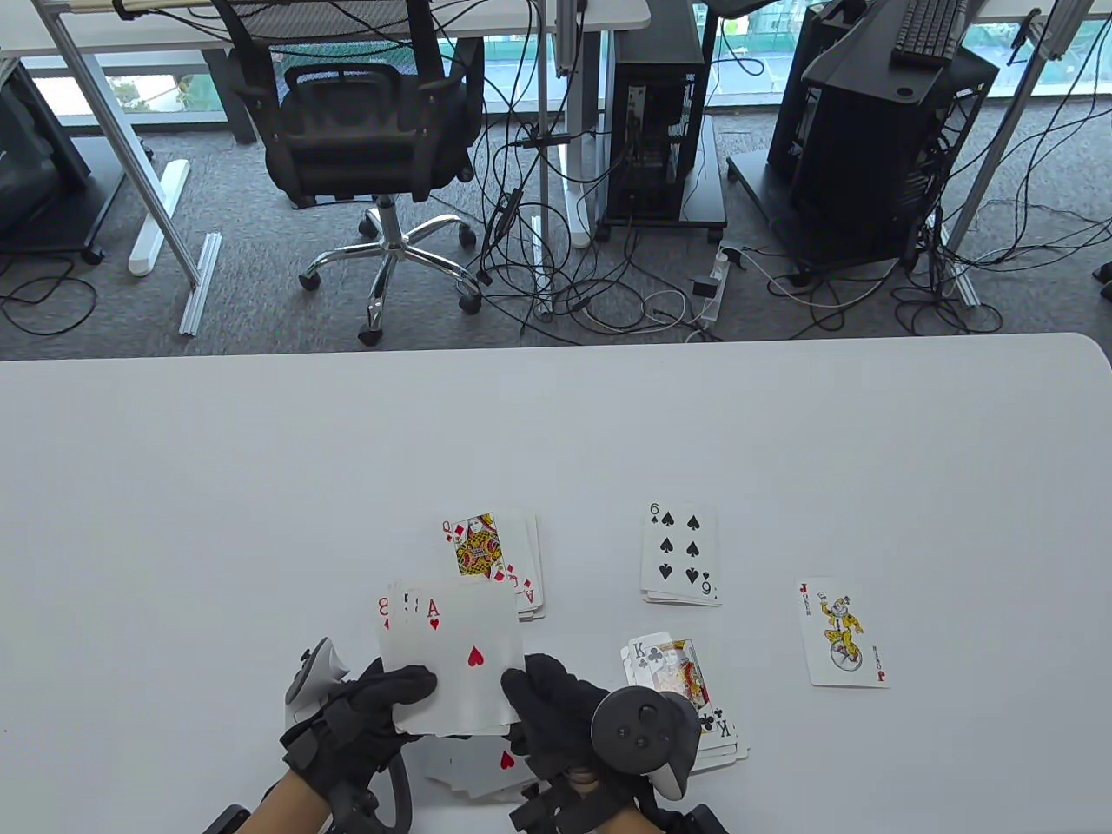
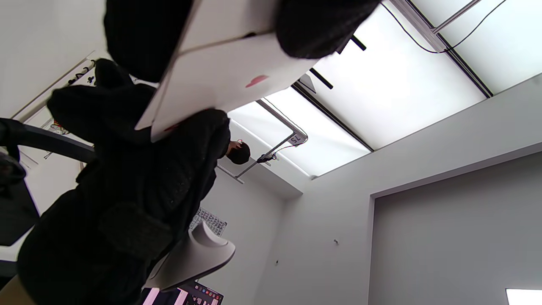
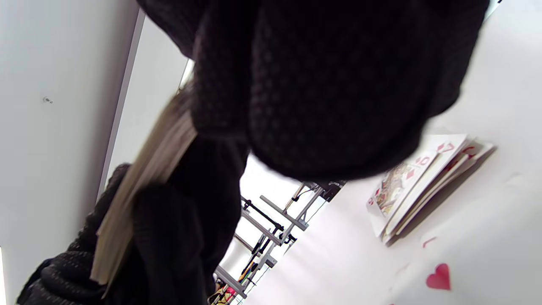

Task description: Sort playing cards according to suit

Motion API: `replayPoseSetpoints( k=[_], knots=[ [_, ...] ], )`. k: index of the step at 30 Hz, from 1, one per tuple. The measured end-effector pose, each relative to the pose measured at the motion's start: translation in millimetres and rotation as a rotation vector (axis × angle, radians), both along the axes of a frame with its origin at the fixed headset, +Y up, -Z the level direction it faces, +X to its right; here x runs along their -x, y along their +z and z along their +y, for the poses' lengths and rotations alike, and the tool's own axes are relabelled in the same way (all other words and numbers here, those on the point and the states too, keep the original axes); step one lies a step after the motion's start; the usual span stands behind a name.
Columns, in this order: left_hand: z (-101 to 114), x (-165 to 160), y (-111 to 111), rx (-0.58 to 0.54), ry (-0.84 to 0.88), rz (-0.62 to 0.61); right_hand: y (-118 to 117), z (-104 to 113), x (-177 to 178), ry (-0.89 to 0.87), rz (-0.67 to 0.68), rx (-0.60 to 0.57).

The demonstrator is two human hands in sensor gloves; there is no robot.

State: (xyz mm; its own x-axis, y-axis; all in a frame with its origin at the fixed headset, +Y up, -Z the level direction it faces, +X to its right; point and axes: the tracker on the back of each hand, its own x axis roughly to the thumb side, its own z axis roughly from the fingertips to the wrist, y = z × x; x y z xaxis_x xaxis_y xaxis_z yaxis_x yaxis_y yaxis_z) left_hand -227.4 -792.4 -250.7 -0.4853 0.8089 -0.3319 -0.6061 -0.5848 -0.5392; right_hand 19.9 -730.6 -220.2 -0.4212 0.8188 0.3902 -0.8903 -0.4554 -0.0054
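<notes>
Both the left hand [image 1: 365, 712] and right hand [image 1: 556, 695] pinch a thin, light, slippery fan of white playing cards [image 1: 452, 660] near the worktop's [image 1: 217, 486] front edge, best held by its side edges.

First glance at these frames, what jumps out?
Two black-gloved hands at the table's near edge hold a fan of cards with the ace of hearts on top: left hand, right hand. Around them lie face-up piles: a diamond pile topped by the queen just beyond, a spade pile showing the six, a club pile showing the king. A lone joker sits far right.
</notes>
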Motion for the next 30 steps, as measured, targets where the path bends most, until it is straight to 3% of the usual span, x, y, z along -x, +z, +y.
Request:
replayPoseSetpoints(
  k=[9, 13, 21, 30],
  knots=[
    [4, 19, -9, 0.000, 0.049, 0.095, -5, 0, -31, -0.229, -0.125, 0.020],
    [5, 28, -11, -0.002, 0.055, 0.135, -8, -1, -37, -0.219, -0.137, 0.036],
    [5, 40, -14, 0.002, 0.055, 0.198, -10, -22, -7, 0.111, 0.068, 0.279],
    [5, 39, -12, 0.017, 0.051, 0.196, -2, -31, 20, 0.583, 0.138, 0.329]
  ],
)
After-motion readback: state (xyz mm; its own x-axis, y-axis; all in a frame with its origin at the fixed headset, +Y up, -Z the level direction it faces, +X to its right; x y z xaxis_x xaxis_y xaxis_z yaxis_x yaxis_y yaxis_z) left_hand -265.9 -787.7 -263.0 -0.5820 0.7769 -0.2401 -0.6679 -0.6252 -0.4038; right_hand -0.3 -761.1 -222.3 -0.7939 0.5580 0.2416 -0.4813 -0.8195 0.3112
